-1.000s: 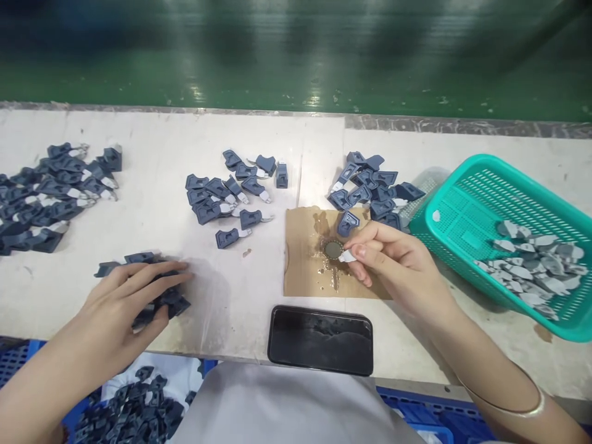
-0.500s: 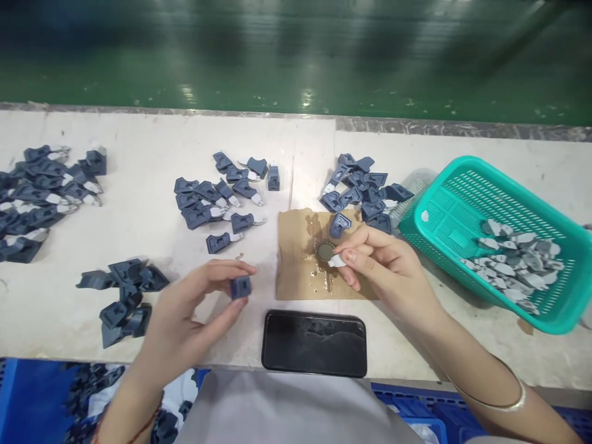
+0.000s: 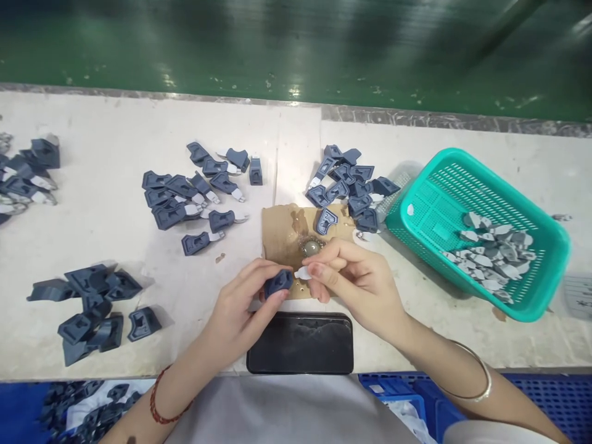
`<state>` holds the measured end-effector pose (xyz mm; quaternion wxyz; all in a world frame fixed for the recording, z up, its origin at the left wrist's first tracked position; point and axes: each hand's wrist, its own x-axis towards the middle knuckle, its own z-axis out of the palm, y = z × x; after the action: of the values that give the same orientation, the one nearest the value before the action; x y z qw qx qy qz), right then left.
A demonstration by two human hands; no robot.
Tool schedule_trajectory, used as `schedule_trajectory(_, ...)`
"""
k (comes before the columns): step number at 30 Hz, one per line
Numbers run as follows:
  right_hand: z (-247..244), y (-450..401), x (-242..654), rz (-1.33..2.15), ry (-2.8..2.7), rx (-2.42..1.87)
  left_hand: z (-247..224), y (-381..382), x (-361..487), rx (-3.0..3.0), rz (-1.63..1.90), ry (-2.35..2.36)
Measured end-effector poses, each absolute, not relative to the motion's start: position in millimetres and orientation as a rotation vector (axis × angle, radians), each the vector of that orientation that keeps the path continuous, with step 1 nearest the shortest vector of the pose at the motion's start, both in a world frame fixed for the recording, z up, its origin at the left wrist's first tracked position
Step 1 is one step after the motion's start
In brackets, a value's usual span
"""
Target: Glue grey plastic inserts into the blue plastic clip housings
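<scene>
Left hand (image 3: pixel 240 306) pinching dark block (image 3: pixel 278 283) by cardboard's (image 3: pixel 277 228) near edge; right hand's (image 3: pixel 361 287) fingers grip white piece (image 3: pixel 303 272) just right of it, long axis roughly crosswise, narrow tip facing block.

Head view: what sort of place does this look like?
Probably a factory workshop: look-alike dark parts lie in several loose groups on the worktop, a teal basket holds many small light pieces, and more dark parts show below the worktop's edge.

Held: 1 dark block (image 3: pixel 278 283), 1 white tip (image 3: pixel 303 273). Elsewhere: 1 phone (image 3: pixel 300 346), 1 green basket (image 3: pixel 439 208).
</scene>
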<state>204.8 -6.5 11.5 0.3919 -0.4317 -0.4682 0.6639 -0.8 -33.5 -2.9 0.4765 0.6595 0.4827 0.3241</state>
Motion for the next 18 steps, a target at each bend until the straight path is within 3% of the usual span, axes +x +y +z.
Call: schedule_trajectory(18,10.2,-13.3,196.0,1.752,-1.223,-1.199,-5.4,-33.5,2.3,1.797,0.863,1.169)
